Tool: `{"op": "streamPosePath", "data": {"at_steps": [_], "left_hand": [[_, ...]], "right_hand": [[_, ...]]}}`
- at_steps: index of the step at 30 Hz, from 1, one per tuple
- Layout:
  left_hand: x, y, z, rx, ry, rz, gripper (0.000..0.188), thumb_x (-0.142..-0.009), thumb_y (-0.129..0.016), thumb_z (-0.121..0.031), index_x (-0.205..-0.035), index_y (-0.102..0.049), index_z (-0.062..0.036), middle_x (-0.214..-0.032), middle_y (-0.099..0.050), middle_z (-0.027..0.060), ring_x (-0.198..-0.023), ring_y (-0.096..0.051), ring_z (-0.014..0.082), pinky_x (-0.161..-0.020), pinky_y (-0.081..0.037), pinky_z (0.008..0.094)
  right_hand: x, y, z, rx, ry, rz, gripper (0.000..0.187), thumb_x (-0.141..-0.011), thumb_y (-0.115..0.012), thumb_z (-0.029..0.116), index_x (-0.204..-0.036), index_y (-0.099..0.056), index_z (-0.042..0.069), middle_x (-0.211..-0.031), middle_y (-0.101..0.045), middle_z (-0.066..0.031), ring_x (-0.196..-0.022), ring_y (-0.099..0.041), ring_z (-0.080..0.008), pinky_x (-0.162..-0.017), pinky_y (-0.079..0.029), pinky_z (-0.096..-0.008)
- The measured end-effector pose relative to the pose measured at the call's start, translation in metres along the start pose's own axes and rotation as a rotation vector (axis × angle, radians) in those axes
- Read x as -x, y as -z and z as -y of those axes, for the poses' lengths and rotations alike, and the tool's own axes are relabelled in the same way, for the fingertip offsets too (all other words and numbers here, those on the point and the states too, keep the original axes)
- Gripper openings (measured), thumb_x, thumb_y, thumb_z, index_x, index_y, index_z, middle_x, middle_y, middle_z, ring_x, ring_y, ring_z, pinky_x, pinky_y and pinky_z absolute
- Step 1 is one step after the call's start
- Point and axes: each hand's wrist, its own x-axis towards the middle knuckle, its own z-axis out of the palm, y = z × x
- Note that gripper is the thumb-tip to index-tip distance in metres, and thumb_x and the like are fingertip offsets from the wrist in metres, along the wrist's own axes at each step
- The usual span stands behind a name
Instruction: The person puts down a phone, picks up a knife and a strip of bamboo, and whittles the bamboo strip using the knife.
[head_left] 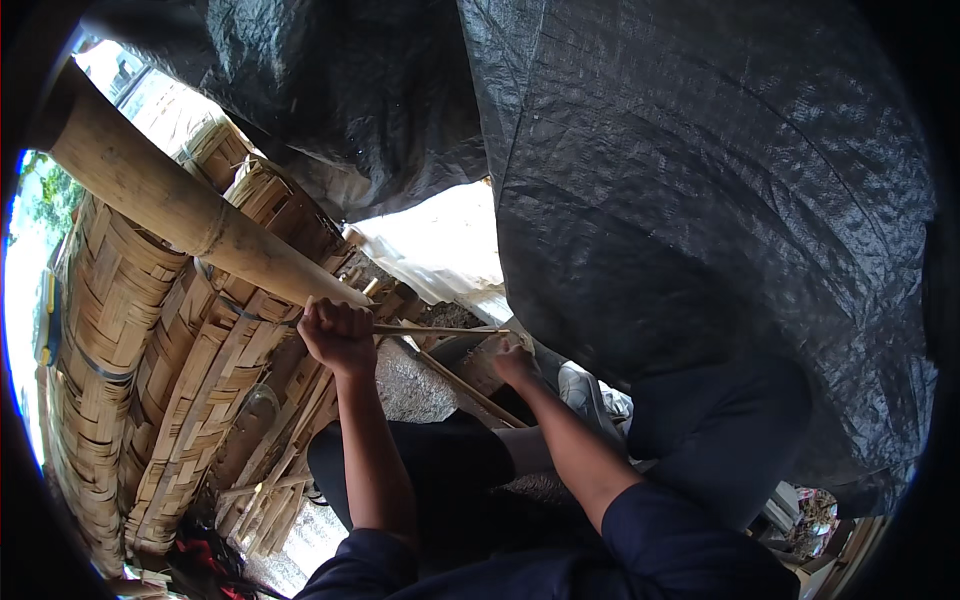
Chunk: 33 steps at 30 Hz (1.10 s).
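My left hand (338, 335) is closed in a fist around a thin bamboo strip (435, 330). The strip runs roughly level to the right, and its far end lies just above my right hand (515, 362). The right hand's fingers are curled closed by that end; what they hold is too small and dark to make out. Below the strip, between my hands, a second thin stick (470, 388) slants down to the right across a dark gap near my legs.
A thick bamboo pole (190, 215) slants from the upper left down to my left hand. Rolled woven bamboo panels (115, 300) stand at the left. Black plastic sheeting (690, 190) hangs across the top and right. A light shoe (580, 390) shows beyond my right forearm.
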Motion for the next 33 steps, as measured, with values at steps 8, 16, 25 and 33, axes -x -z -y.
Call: {"op": "streamPosePath", "data": {"at_steps": [8, 16, 25, 33], "left_hand": [[-0.002, 0.011, -0.006, -0.015, 0.002, -0.067, 0.039, -0.095, -0.038, -0.034, -0.060, -0.028, -0.0173, -0.048, -0.018, -0.0051, -0.039, -0.012, 0.0079, -0.037, -0.015, 0.0269], [0.001, 0.003, -0.002, -0.020, 0.010, -0.040, 0.040, -0.095, -0.037, -0.034, -0.059, -0.027, -0.0173, -0.047, -0.018, -0.0051, -0.038, -0.011, 0.0084, -0.037, -0.015, 0.0269], [-0.002, 0.008, -0.008, 0.006, -0.012, -0.173, 0.040, -0.094, -0.037, -0.034, -0.059, -0.027, -0.0171, -0.047, -0.017, -0.0047, -0.039, -0.010, 0.0084, -0.037, -0.014, 0.0272], [-0.001, 0.011, -0.010, 0.008, 0.014, -0.103, 0.038, -0.092, -0.038, -0.035, -0.060, -0.028, -0.0166, -0.046, -0.016, -0.0043, -0.040, -0.008, 0.0091, -0.036, -0.013, 0.0280]], "right_hand": [[0.089, 0.004, 0.102, -0.116, 0.367, -0.120, 0.063, -0.096, -0.033, 0.045, -0.080, -0.065, -0.007, -0.082, -0.061, -0.0339, -0.088, -0.061, -0.0462, -0.082, -0.048, -0.0518], [0.060, 0.019, 0.089, -0.122, 0.144, 0.071, 0.059, -0.096, -0.029, 0.041, -0.103, -0.062, -0.007, -0.106, -0.060, -0.0333, -0.109, -0.056, -0.0431, -0.095, -0.043, -0.0483], [0.077, 0.009, 0.076, -0.146, 0.144, -0.085, 0.064, -0.097, -0.026, 0.042, -0.086, -0.065, -0.008, -0.089, -0.062, -0.0334, -0.096, -0.060, -0.0462, -0.086, -0.047, -0.0515], [0.124, 0.029, 0.144, -0.073, 0.334, 0.122, 0.066, -0.096, -0.029, 0.046, -0.091, -0.064, -0.009, -0.095, -0.060, -0.0351, -0.099, -0.059, -0.0443, -0.090, -0.046, -0.0488]]}}
